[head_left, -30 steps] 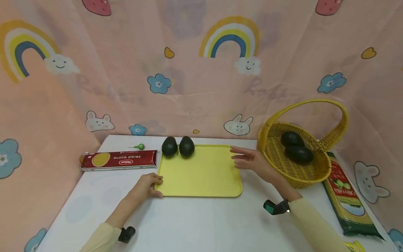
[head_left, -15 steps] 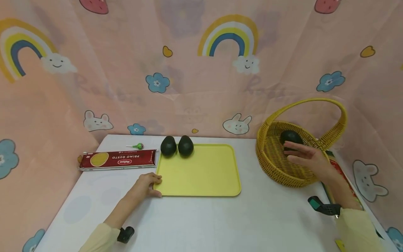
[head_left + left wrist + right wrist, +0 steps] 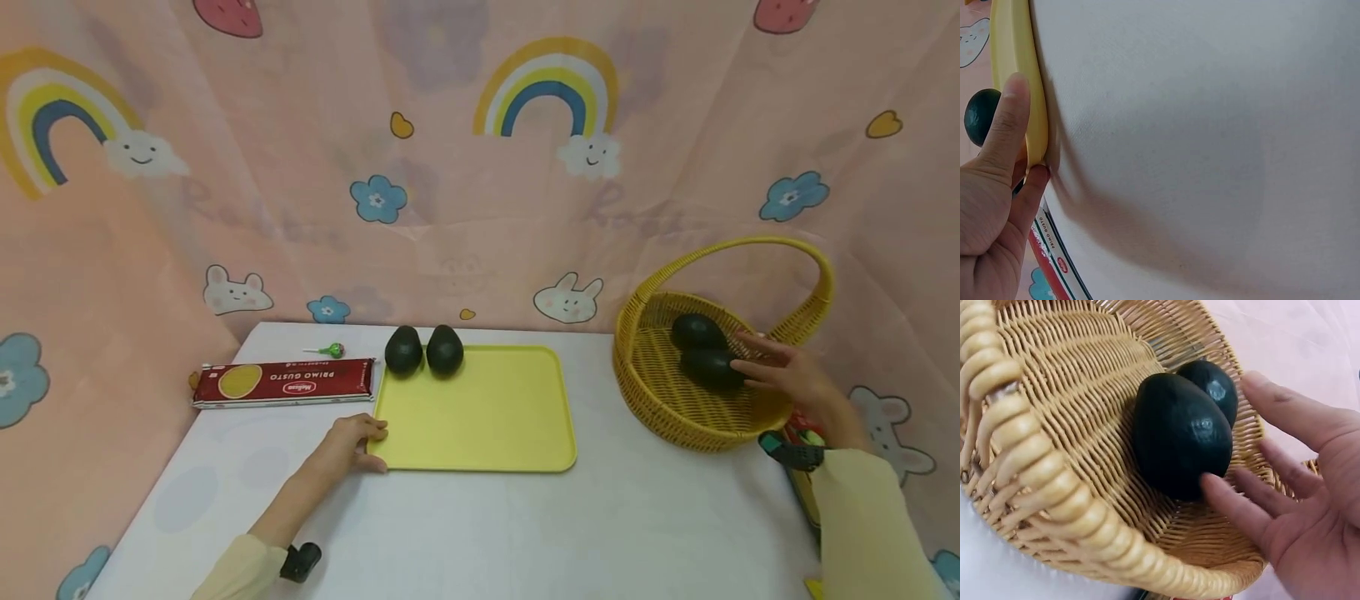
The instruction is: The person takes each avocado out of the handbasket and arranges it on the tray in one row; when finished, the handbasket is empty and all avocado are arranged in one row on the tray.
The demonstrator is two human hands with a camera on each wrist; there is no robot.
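Note:
My left hand (image 3: 347,443) pinches the near left corner of a yellow tray (image 3: 495,417). In the left wrist view its thumb lies over the tray's rim (image 3: 1036,119). Two dark avocados (image 3: 403,350) stand side by side at the tray's far left corner. My right hand (image 3: 798,379) reaches into a yellow wicker basket (image 3: 652,408), fingers spread. One fingertip is at the nearer avocado (image 3: 1179,437); whether it touches is hard to tell. Behind that one, a second avocado (image 3: 1211,387) lies in the basket.
A red pasta pack (image 3: 285,383) lies left of the tray, with a small green lollipop (image 3: 330,350) behind it. Beneath the right forearm, another package (image 3: 806,492) is mostly covered. The basket's tall handle (image 3: 750,242) arches over its opening. A printed cloth backs the white table (image 3: 480,533).
My right hand has moved right from beside the tray, over the basket, to the avocados' right side in it. The left hand stays on the tray corner.

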